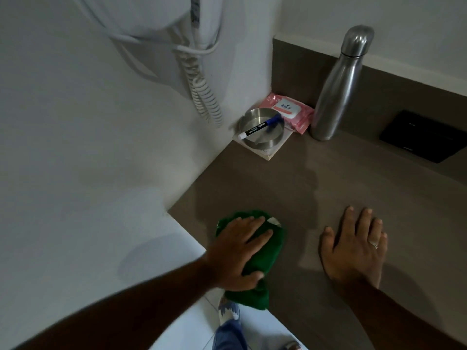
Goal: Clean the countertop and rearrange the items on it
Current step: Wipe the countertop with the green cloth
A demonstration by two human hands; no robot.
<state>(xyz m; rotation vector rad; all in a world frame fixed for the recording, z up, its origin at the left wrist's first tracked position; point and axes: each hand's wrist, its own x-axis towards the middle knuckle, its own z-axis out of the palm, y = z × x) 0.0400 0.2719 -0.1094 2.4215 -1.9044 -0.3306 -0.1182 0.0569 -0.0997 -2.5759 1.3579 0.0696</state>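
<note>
A green cloth (267, 251) lies bunched at the near left edge of the brown countertop (353, 178). My left hand (237, 253) presses flat on top of it, thumb hooked around its near side. My right hand (356, 248) rests palm down on the bare counter, fingers spread, holding nothing. In the far corner a steel round dish (262, 132) sits on a white pad (270, 154), with a blue-capped marker (257, 127) laid across it. Behind it lies a pink wipes pack (293, 111). A steel bottle (336, 92) stands upright to the right.
A white wall-mounted hair dryer with a coiled cord (202, 97) hangs on the left wall above the corner. A black rectangular panel (424, 135) sits at the far right of the counter. Below the counter's near edge are a white floor and my leg (230, 332).
</note>
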